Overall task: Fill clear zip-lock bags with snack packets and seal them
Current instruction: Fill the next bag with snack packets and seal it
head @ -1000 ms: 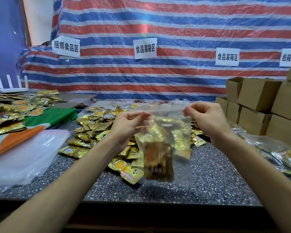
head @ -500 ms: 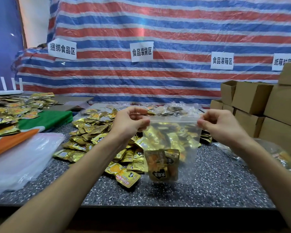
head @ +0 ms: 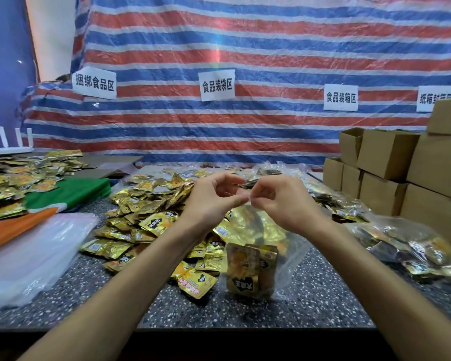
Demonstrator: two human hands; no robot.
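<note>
Left hand (head: 211,201) and right hand (head: 284,204), earlier at opposite top corners, now meet mid-edge, both pinching the top strip of the zip-lock bag (head: 290,254), which hangs over the table (head: 323,295) holding snack packets (head: 250,272); sealing appears nearly done, though the strip is blurred.

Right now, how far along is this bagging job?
Done: filled bags lie heaped at the right of the table. In hand: the left hand and right hand pinch the top edge of a clear zip-lock bag holding gold packets; whether its zip is closed cannot be told. Left: a big pile of loose packets and a stack of empty bags.
</note>
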